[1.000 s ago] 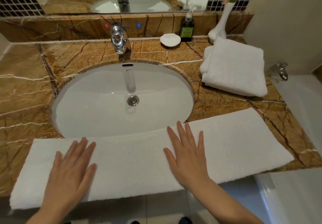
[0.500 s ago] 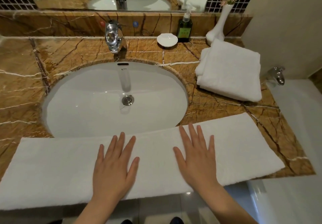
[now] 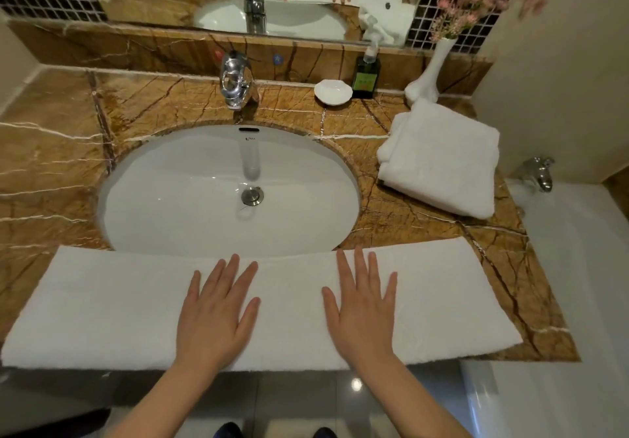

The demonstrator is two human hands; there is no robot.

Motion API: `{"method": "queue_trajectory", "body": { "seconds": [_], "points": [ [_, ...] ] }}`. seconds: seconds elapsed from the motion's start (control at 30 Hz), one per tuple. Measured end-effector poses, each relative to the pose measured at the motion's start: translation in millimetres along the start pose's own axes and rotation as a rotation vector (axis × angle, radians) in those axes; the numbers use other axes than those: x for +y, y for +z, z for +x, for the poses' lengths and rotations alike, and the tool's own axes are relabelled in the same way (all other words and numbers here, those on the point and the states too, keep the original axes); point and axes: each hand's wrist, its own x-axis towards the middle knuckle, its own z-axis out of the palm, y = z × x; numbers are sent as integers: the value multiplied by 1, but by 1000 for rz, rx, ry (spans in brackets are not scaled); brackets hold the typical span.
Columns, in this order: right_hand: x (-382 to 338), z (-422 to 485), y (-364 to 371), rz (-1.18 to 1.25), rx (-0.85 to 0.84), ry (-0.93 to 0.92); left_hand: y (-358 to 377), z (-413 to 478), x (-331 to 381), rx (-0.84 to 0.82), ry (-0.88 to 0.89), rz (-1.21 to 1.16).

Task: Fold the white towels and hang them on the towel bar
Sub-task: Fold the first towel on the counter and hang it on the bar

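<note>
A long white towel [image 3: 102,305], folded into a strip, lies along the front edge of the brown marble counter [image 3: 51,165], over the near rim of the sink. My left hand [image 3: 218,311] presses flat on its middle, fingers straight and spread. My right hand [image 3: 366,308] lies flat on it a little to the right, fingers straight too. A second white towel [image 3: 442,158], folded thick, sits on the counter at the right. No towel bar is in view.
A white oval sink [image 3: 190,196] with a chrome faucet [image 3: 235,80] fills the counter's middle. Behind stand a soap dish [image 3: 333,92], a green pump bottle [image 3: 366,75] and a white vase [image 3: 427,76] of pink flowers. A bathtub [image 3: 561,284] with a tap [image 3: 541,173] lies right.
My left hand slid right along the towel from its left part to the middle, close to my right hand. The right hand stayed almost in place. The view shifted slightly.
</note>
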Motion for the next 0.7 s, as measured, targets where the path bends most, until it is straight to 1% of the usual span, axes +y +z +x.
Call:
{"method": "queue_trajectory", "body": {
  "seconds": [0.07, 0.1, 0.13, 0.2, 0.27, 0.33, 0.4, 0.43, 0.47, 0.5, 0.53, 0.57, 0.6, 0.63, 0.7],
  "points": [
    [-4, 2, -5, -22, -26, -13, -1, -3, 3, 34, -8, -45],
    [-6, 6, -10, -38, -59, -33, -3, -6, 6, 62, -46, -93],
    [-9, 13, -17, -50, -114, -66, -3, -12, 10, 103, -120, -171],
    [-18, 29, -33, -55, -223, -155, -8, -26, 23, 219, -353, -429],
    [-34, 50, -50, -45, -286, -254, -21, -42, 36, 329, -655, -701],
    [-56, 76, -58, -39, -438, -331, -30, -55, 42, 406, -944, -929],
    [-83, 96, -64, -44, -656, -364, -26, -61, 36, 450, -1203, -1139],
    [-97, 105, -67, -67, -746, -386, -20, -63, 31, 446, -1296, -1274],
    [-111, 110, -72, -105, -819, -404, -13, -66, 27, 396, -1361, -1435],
    [-123, 115, -75, -142, -870, -419, -9, -68, 26, 299, -1390, -1583],
    [-132, 119, -76, -181, -912, -420, -4, -70, 27, 169, -1377, -1689],
    [-139, 123, -77, -202, -954, -409, -2, -72, 29, 48, -1323, -1763],
    [-145, 126, -77, -209, -989, -390, -1, -73, 32, -31, -1275, -1823],
    [-149, 130, -74, -209, -1013, -380, 1, -73, 34, -64, -1248, -1864],
    [-152, 138, -68, -202, -1039, -386, 3, -71, 36, -46, -1254, -1920]
  ]
}}
